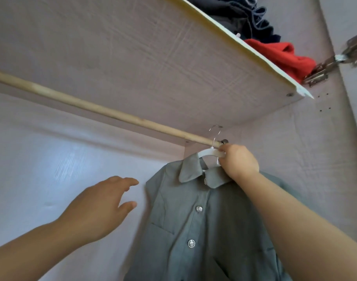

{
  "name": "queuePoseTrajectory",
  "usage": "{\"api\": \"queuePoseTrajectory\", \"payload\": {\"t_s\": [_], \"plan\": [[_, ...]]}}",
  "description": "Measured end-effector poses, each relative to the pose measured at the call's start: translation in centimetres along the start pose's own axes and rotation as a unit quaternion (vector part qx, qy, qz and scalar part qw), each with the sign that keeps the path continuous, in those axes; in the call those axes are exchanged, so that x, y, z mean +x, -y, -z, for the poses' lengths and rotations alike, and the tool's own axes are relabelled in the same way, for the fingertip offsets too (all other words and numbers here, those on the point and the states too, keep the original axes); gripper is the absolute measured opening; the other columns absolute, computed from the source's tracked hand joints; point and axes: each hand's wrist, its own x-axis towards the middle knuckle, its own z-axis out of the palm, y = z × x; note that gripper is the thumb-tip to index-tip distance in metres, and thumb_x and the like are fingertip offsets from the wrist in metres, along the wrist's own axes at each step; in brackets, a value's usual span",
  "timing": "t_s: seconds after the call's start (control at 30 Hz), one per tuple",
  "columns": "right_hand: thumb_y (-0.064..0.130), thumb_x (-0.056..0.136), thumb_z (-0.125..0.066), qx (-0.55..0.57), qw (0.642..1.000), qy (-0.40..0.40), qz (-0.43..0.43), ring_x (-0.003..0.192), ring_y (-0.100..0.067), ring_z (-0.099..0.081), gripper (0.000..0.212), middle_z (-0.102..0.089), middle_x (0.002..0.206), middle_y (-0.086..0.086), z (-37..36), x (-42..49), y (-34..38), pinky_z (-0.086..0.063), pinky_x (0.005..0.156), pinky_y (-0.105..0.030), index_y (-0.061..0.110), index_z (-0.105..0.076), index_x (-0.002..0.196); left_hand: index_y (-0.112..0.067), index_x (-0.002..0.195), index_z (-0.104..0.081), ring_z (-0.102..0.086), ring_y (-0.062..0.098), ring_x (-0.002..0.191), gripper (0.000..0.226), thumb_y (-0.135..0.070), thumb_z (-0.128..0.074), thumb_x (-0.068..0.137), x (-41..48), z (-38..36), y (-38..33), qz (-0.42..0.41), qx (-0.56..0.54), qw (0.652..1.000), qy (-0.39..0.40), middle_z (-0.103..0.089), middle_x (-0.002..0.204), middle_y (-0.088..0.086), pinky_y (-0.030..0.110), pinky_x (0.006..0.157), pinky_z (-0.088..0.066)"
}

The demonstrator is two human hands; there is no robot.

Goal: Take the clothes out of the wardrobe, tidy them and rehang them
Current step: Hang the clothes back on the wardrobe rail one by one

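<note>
- Head view: inside the wardrobe (41, 159), a grey shirt (193, 230) hangs on a white hanger (211, 153) at the rod's (92, 106) right end.
- Right hand (239, 161) pinches the hanger.
- Left hand (100, 207) is spread, empty, near the shirt.
- The shelf (153, 57) above holds red cloth (279, 53) and dark clothes (244, 15).

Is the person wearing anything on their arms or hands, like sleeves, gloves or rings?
No. Both forearms are bare as far as the picture shows, with no sleeves in view. The left hand and right hand have no gloves, and no rings, watch or bracelets show. The fingers look plain too.
</note>
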Motion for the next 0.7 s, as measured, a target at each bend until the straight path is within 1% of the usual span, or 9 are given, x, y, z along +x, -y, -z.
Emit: {"api": "queuePoseTrajectory", "payload": {"t_s": [0.13,0.23,0.37,0.47,0.57,0.7], "plan": [[0.016,0.089,-0.046,0.014,1.0,0.004,0.002,0.096,-0.032,-0.06,0.034,-0.063,0.109,-0.011,-2.5,1.6,-0.8,-0.044,0.07,-0.032,0.027,-0.059,0.119,-0.046,0.136,-0.024,-0.044,-0.004,0.114,0.047,-0.05,-0.039,0.091,0.3,-1.9,0.3,-0.015,0.019,1.0,0.007,-0.04,0.128,-0.024,0.013,0.088,-0.036],[0.016,0.087,-0.049,0.033,0.999,-0.003,-0.002,0.097,-0.033,-0.061,0.033,-0.065,0.108,-0.013,-4.0,1.8,-1.7,-0.047,0.074,-0.034,0.026,-0.061,0.115,-0.047,0.136,-0.022,-0.043,-0.005,0.114,0.048,-0.051,-0.039,0.091,0.2,-3.6,0.4,-0.02,0.024,0.999,0.009,-0.039,0.129,-0.025,0.012,0.088,-0.035],[0.019,0.085,-0.054,0.063,0.998,-0.004,0.015,0.098,-0.035,-0.06,0.023,-0.066,0.105,-0.014,-6.2,0.7,-2.8,-0.047,0.074,-0.036,0.018,-0.063,0.106,-0.047,0.136,-0.022,-0.045,-0.002,0.114,0.049,-0.051,-0.04,0.091,-0.5,-5.7,0.5,-0.005,0.016,0.999,0.03,-0.039,0.131,-0.024,0.012,0.091,-0.035],[0.02,0.088,-0.051,0.028,0.999,-0.008,0.022,0.096,-0.036,-0.06,0.024,-0.064,0.105,-0.015,-7.7,-0.3,-3.1,-0.042,0.069,-0.035,0.018,-0.059,0.111,-0.048,0.136,-0.021,-0.045,-0.003,0.113,0.049,-0.051,-0.04,0.091,-1.3,-6.8,0.3,0.002,0.007,0.999,0.041,-0.04,0.129,-0.025,0.011,0.089,-0.036],[0.022,0.092,-0.048,0.008,0.999,-0.013,0.036,0.097,-0.035,-0.059,0.027,-0.062,0.108,-0.015,-7.9,-0.8,-3.1,-0.041,0.069,-0.034,0.018,-0.055,0.118,-0.048,0.136,-0.022,-0.045,-0.003,0.114,0.049,-0.051,-0.041,0.091,-2.1,-7.2,-0.1,0.012,-0.012,0.999,0.052,-0.039,0.131,-0.025,0.012,0.092,-0.035],[0.024,0.092,-0.047,-0.013,0.998,-0.015,0.053,0.096,-0.035,-0.058,0.026,-0.06,0.106,-0.015,-7.1,-1.4,-2.7,-0.035,0.067,-0.032,0.016,-0.055,0.116,-0.048,0.136,-0.022,-0.046,-0.002,0.113,0.049,-0.051,-0.041,0.091,-3.0,-7.0,-0.5,0.023,-0.023,0.997,0.066,-0.039,0.132,-0.024,0.012,0.092,-0.036]]}}
